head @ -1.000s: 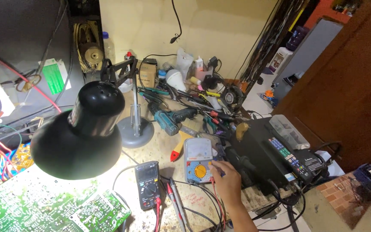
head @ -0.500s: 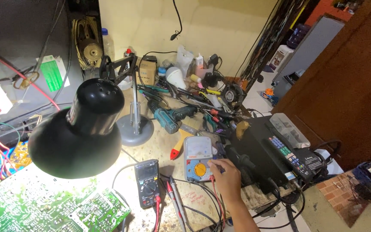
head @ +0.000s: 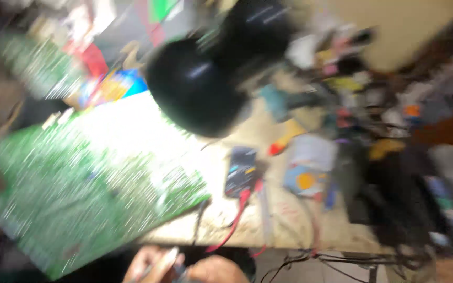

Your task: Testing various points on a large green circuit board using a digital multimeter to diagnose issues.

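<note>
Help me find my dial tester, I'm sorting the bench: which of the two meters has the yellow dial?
The light grey-blue meter on the right; the dark meter beside it has red leads and no yellow dial.

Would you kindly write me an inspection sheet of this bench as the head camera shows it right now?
Surface: pale worn wooden benchtop, brightly lit on the left; the picture is heavily motion-blurred.
Job's things: large green circuit board overhanging the near edge; thin metallic tool, kind not clear.
Clutter: black dome-shaped desk lamp; dark handheld multimeter; grey meter with a yellow dial; blurred tools behind.
Grippers: both hands at the bottom edge, close together on the thin tool; which is which unclear.
Cables: red test lead from the dark meter; black wires below the bench edge.
Surroundings: nothing seen clearly.
</note>
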